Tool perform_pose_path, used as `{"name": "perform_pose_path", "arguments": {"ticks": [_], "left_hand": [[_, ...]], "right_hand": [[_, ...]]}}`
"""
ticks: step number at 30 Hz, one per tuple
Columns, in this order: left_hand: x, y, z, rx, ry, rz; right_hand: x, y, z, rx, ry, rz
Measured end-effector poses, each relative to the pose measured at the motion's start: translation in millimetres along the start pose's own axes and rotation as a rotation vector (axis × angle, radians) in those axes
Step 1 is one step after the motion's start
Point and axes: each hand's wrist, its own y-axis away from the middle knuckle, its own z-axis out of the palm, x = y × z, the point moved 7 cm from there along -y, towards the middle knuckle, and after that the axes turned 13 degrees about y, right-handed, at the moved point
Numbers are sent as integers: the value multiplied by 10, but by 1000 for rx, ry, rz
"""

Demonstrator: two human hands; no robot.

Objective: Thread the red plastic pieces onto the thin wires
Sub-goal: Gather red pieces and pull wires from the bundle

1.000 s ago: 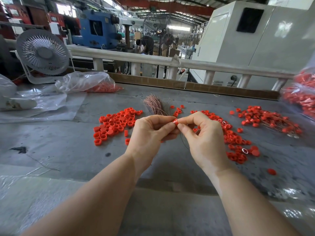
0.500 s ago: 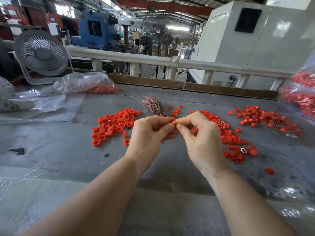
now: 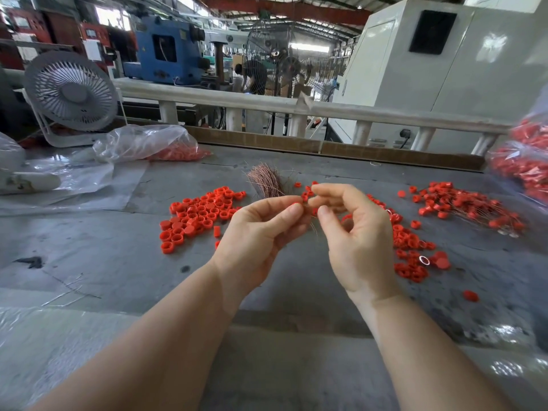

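Observation:
My left hand (image 3: pixel 261 232) pinches a small red plastic piece (image 3: pixel 296 206) between thumb and forefinger, with a thin wire (image 3: pixel 315 229) hanging below it. My right hand (image 3: pixel 355 232) is just to the right, fingers spread and curled, thumb apart from the piece, holding nothing I can see. Behind the hands lies a bundle of thin coppery wires (image 3: pixel 268 180). Loose red pieces form a pile on the left (image 3: pixel 198 215) and another on the right (image 3: pixel 412 250). Red pieces strung on wires lie at the far right (image 3: pixel 468 206).
The grey table (image 3: pixel 89 256) carries a clear bag of red pieces (image 3: pixel 148 145) and a white fan (image 3: pixel 71 93) at the back left. Another bag of red pieces (image 3: pixel 525 164) is at the right edge. A white rail (image 3: pixel 267 103) runs behind the table.
My right hand has let go of the red piece and opened, drawing slightly right. The left hand keeps its pinch on the piece.

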Motion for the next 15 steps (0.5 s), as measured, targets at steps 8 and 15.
{"name": "perform_pose_path", "arguments": {"ticks": [8, 15], "left_hand": [[-40, -9, 33, -27, 131, -71], [-17, -1, 21, 21, 79, -42]], "right_hand": [[21, -13, -63, 97, 86, -17], [21, -10, -53, 71, 102, -27]]}}
